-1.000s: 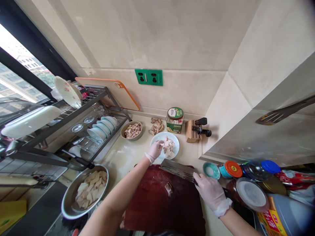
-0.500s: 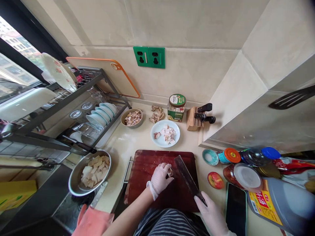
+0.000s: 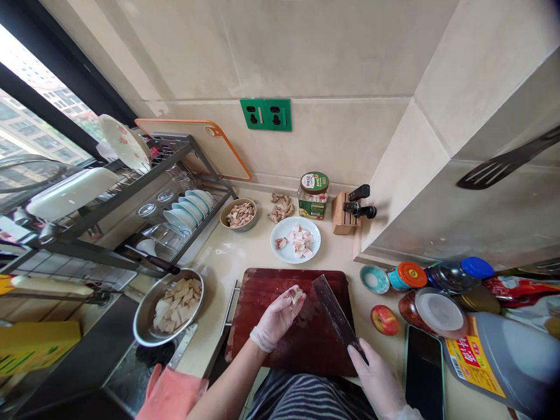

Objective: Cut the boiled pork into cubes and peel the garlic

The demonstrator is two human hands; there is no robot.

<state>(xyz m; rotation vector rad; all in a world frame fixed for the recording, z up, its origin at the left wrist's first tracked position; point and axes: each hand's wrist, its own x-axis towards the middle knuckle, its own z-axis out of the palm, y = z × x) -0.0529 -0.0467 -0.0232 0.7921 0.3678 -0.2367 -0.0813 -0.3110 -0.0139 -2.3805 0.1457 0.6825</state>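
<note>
My left hand (image 3: 276, 319), in a clear glove, is turned partly palm-up above the dark red cutting board (image 3: 258, 291). Its fingers close around a small pale piece of meat (image 3: 295, 294). My right hand (image 3: 377, 372), gloved too, grips the handle of a cleaver (image 3: 334, 310), whose dark blade slants over the board's right side. Beyond the board, a white plate (image 3: 284, 255) carries cut pale and pinkish pieces. A metal bowl (image 3: 199, 312) of pale slices stands to the left.
Ginger (image 3: 280, 207), a bowl (image 3: 238, 226) of small brownish pieces and a knife block (image 3: 342, 216) line the back. An apple (image 3: 385, 320), a phone (image 3: 424, 373) and jars are on the right. A dish rack (image 3: 144, 186) stands left, near a pink rubber glove (image 3: 171, 394).
My left hand has lifted from the board and turned over, bringing the pale piece up into view. The cleaver has barely moved. The view has shifted slightly.
</note>
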